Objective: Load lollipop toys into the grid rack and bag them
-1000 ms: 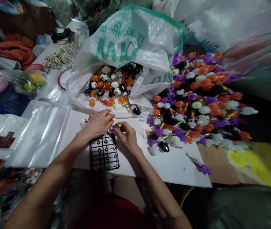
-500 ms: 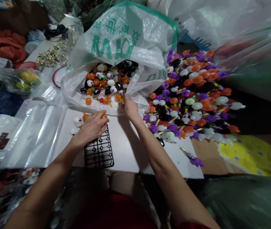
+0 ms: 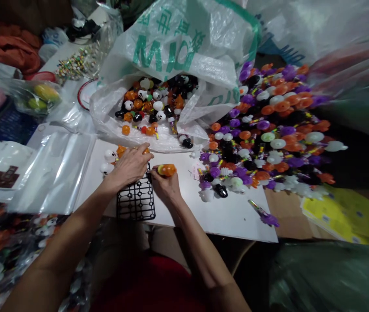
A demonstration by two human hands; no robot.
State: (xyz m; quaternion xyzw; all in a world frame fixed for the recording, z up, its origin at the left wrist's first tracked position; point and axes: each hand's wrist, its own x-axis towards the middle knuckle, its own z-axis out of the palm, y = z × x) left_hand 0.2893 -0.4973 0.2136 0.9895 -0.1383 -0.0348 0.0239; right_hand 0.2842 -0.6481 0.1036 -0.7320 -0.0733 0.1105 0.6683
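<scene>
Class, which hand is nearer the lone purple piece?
Right. The right hand is left of the purple piece; the left hand is farther left, at the grid's far end.

Black grid [image 3: 136,201], bag [image 3: 184,37] on white tabletop [image 3: 223,219]

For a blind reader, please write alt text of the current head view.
A person's right hand holds an orange plastic toy; the left hand covers part of a black plastic grid. Beyond sits an open white plastic bag of toys; at right, a purple, orange, white and black toy pile.
</scene>
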